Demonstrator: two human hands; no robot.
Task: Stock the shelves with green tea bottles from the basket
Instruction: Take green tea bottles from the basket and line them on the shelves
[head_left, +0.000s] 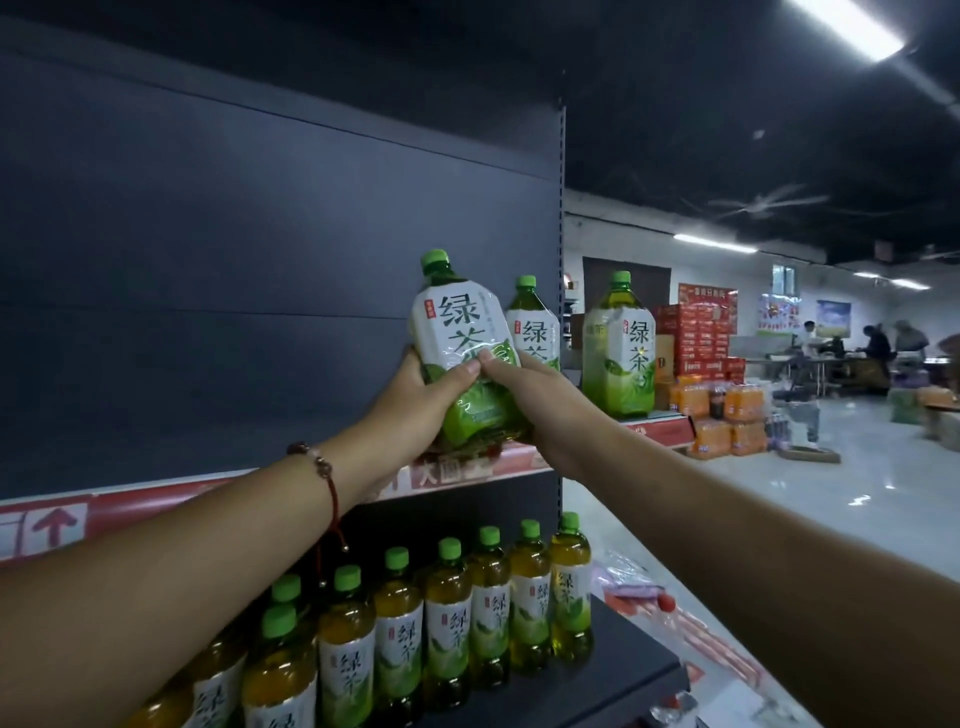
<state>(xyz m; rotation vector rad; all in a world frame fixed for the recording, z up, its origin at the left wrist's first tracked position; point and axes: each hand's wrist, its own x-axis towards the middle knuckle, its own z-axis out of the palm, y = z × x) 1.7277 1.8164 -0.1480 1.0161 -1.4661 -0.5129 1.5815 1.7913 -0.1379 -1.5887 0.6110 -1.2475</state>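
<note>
Both hands (415, 400) grip one of three large bottles (457, 332).

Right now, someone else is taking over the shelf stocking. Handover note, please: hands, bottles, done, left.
Left hand and right hand both grip one large green tea bottle, tilted, above the front edge of the upper shelf.
Done: two large bottles stand on that shelf, one just behind the held bottle, one further right. A row of smaller green tea bottles fills the lower shelf.
Left: set this bottle down upright. The basket is out of view.
</note>
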